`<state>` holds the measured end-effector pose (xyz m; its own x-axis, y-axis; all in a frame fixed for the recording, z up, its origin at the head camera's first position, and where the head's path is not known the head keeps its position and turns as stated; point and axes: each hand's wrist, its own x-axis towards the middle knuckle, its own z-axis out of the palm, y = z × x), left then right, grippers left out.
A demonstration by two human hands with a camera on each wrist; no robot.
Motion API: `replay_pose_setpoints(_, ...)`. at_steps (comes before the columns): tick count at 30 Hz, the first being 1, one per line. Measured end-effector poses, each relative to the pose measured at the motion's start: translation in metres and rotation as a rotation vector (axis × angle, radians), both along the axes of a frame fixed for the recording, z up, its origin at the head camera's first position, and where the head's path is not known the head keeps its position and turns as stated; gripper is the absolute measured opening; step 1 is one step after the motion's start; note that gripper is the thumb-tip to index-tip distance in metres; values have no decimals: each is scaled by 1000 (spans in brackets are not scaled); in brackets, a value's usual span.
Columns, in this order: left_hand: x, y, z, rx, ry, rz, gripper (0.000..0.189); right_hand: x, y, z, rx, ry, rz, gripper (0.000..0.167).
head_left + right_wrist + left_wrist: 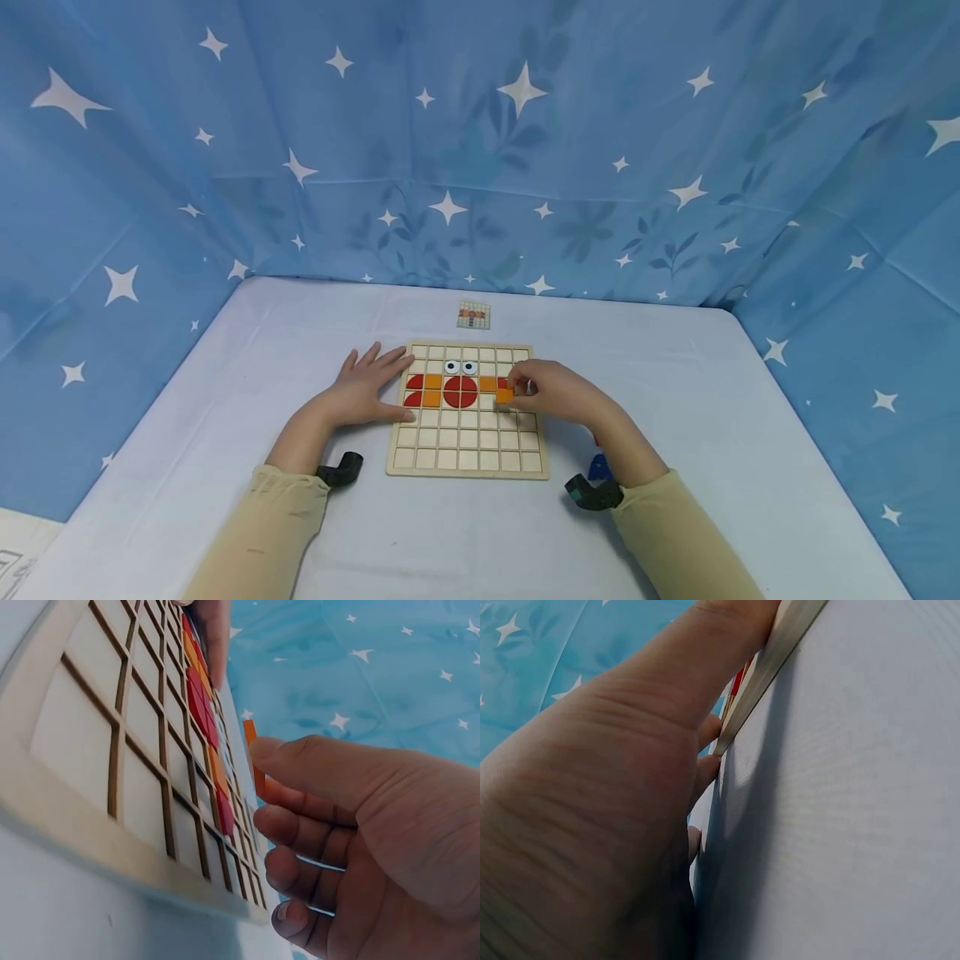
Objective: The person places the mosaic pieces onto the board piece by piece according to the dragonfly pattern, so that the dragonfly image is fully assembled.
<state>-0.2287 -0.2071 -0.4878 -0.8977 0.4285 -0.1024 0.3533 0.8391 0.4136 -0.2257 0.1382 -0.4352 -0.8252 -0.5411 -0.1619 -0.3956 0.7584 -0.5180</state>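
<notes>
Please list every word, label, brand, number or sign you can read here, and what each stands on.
No text can be read in any view.
Pale surface at the head view's lower left: dark marks, cut off and too small to read.
Small picture card: any lettering is too small to read.
Grid board and held orange tile: no lettering visible.

Blue starry curtain [420, 158] behind white tabletop [645, 358]

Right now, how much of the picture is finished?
Looks done: the round red disc and two white eye pieces sit in the wooden board. In hand: the right hand pinches an orange square tile. Probably left: the bare square right of the disc's lower half, plus the part-hidden blue piece off the board.
</notes>
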Motion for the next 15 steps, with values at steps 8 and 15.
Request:
replay_pose_setpoints(8,0,-1,0,6,-2,2,104,-4,-18,-7,-9,-15,3,21)
replay_pose_setpoints(15,-1,-1,-1,6,2,-4,105,-6,-25,-14,20,-19,-27,19)
